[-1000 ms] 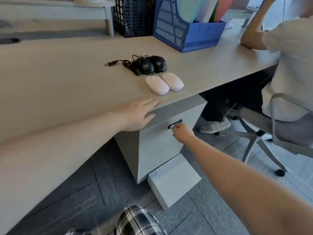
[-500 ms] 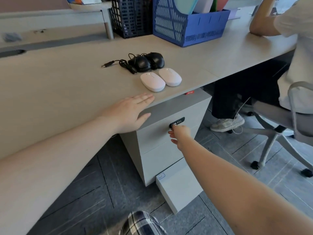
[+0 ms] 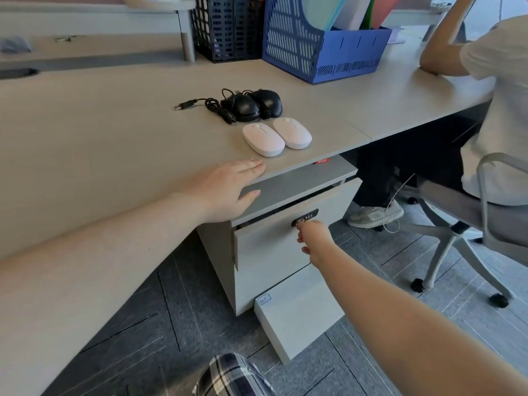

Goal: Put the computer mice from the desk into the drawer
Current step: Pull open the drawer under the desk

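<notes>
Two white mice (image 3: 263, 139) (image 3: 292, 132) lie side by side near the desk's front edge. Behind them sit two black wired mice (image 3: 241, 108) (image 3: 269, 102) with a tangled cable and USB plug (image 3: 185, 104). My left hand (image 3: 225, 190) rests flat on the desk edge, fingers together, holding nothing. My right hand (image 3: 313, 238) pinches the knob at the lock panel (image 3: 304, 218) of the grey drawer (image 3: 271, 252), which stands pulled out a little from the cabinet under the desk.
A blue file holder (image 3: 323, 50) and a dark mesh basket (image 3: 228, 27) stand at the back of the desk. A seated person (image 3: 497, 90) on a wheeled chair (image 3: 457, 230) is at the right. A white box (image 3: 297, 312) lies on the floor by the cabinet.
The drawer front has come forward, opening a dark gap under the cabinet top. My right hand stays on the lock knob. The left hand has barely moved.
</notes>
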A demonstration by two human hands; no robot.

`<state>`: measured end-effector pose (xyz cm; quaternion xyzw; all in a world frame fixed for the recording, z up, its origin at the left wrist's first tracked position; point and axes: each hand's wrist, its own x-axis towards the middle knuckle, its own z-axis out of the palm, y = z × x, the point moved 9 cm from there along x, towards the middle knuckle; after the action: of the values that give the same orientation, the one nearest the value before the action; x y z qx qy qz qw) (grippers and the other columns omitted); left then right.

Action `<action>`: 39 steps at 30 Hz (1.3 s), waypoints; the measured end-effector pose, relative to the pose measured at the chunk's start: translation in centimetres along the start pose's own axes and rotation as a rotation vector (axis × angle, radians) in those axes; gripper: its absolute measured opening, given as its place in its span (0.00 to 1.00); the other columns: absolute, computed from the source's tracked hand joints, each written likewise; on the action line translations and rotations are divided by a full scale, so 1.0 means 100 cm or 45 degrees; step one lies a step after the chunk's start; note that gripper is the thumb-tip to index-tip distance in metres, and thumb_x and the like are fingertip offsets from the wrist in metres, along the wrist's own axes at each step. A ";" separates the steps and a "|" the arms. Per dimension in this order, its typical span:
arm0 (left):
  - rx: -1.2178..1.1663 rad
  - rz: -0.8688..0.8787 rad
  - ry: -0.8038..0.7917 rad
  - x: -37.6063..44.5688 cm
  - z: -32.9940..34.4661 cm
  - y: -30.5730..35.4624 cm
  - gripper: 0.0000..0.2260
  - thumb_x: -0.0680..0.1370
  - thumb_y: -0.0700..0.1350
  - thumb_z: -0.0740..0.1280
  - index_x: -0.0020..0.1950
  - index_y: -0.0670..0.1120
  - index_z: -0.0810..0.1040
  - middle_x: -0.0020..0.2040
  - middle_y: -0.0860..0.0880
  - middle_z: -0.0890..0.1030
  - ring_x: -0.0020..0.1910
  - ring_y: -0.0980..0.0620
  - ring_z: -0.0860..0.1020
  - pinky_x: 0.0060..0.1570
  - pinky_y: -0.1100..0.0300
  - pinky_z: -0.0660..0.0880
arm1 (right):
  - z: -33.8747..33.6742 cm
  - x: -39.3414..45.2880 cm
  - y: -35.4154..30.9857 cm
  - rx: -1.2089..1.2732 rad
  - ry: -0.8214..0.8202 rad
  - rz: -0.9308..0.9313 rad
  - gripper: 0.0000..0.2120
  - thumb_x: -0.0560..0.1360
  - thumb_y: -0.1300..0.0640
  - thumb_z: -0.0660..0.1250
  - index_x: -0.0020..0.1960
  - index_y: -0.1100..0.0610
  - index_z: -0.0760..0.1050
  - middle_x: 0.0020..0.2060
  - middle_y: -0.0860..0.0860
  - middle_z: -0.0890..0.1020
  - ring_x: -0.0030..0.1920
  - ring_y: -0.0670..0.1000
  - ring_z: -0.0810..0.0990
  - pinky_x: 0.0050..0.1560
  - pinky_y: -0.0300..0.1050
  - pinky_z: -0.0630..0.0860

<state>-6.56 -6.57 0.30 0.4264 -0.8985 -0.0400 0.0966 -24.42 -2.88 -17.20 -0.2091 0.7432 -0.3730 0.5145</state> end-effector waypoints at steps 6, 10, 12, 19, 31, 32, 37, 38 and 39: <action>-0.050 -0.077 -0.034 0.002 0.000 0.000 0.23 0.82 0.50 0.57 0.77 0.48 0.59 0.78 0.53 0.60 0.77 0.55 0.58 0.73 0.59 0.57 | -0.031 -0.047 -0.052 -0.944 0.443 -1.087 0.22 0.79 0.59 0.58 0.72 0.56 0.66 0.73 0.53 0.67 0.76 0.55 0.58 0.74 0.51 0.60; -0.046 -0.131 -0.114 0.001 0.000 0.003 0.24 0.82 0.51 0.55 0.78 0.49 0.56 0.79 0.54 0.56 0.77 0.56 0.54 0.73 0.58 0.57 | -0.018 -0.037 -0.057 -1.211 0.184 -1.136 0.20 0.80 0.60 0.54 0.70 0.60 0.71 0.70 0.53 0.73 0.76 0.52 0.61 0.78 0.48 0.52; -0.028 -0.143 -0.156 0.000 0.000 0.004 0.25 0.82 0.52 0.54 0.78 0.49 0.55 0.79 0.54 0.54 0.78 0.57 0.53 0.73 0.58 0.56 | -0.019 -0.042 -0.064 -1.260 0.188 -1.171 0.18 0.80 0.58 0.54 0.66 0.60 0.75 0.66 0.53 0.77 0.72 0.53 0.68 0.75 0.46 0.58; 0.023 -0.215 -0.236 -0.006 -0.002 0.010 0.26 0.82 0.52 0.54 0.79 0.49 0.51 0.80 0.55 0.50 0.78 0.54 0.53 0.73 0.56 0.56 | -0.038 -0.060 -0.058 -1.383 0.194 -1.099 0.18 0.81 0.53 0.53 0.50 0.60 0.80 0.47 0.53 0.81 0.53 0.53 0.77 0.48 0.47 0.76; 0.142 -0.272 -0.326 -0.023 -0.002 0.027 0.29 0.82 0.51 0.55 0.79 0.45 0.46 0.80 0.51 0.45 0.78 0.51 0.49 0.74 0.55 0.54 | -0.115 -0.112 -0.013 -1.823 0.306 -0.790 0.24 0.81 0.45 0.51 0.32 0.56 0.71 0.26 0.49 0.70 0.32 0.54 0.72 0.32 0.41 0.70; 0.143 -0.273 -0.325 -0.024 -0.002 0.028 0.29 0.82 0.51 0.55 0.79 0.45 0.46 0.80 0.51 0.45 0.78 0.51 0.49 0.74 0.56 0.54 | -0.119 -0.114 -0.011 -1.851 0.327 -0.775 0.25 0.81 0.45 0.51 0.29 0.55 0.67 0.25 0.48 0.68 0.29 0.53 0.70 0.30 0.40 0.69; 0.128 -0.259 -0.314 -0.027 -0.003 0.031 0.29 0.82 0.50 0.54 0.79 0.44 0.46 0.80 0.50 0.46 0.79 0.52 0.48 0.75 0.57 0.51 | -0.133 -0.121 -0.002 -1.940 0.389 -0.728 0.27 0.80 0.44 0.51 0.26 0.55 0.64 0.22 0.49 0.67 0.24 0.50 0.66 0.28 0.36 0.66; 0.130 -0.256 -0.310 -0.027 -0.004 0.030 0.28 0.82 0.50 0.54 0.79 0.44 0.47 0.80 0.50 0.46 0.78 0.53 0.48 0.75 0.57 0.52 | -0.135 -0.121 -0.002 -1.946 0.400 -0.721 0.27 0.80 0.44 0.51 0.25 0.55 0.64 0.22 0.49 0.67 0.24 0.50 0.66 0.28 0.36 0.66; 0.130 -0.251 -0.305 -0.027 -0.004 0.030 0.28 0.82 0.50 0.54 0.79 0.44 0.47 0.80 0.50 0.46 0.78 0.53 0.48 0.74 0.57 0.52 | -0.136 -0.121 -0.001 -1.952 0.411 -0.714 0.27 0.80 0.44 0.51 0.25 0.55 0.63 0.23 0.49 0.67 0.24 0.50 0.66 0.27 0.36 0.66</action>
<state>-7.08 -2.63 0.79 0.5090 -0.8582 -0.0543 -0.0374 -32.26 10.11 -7.14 -0.6230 0.7762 0.0969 0.0044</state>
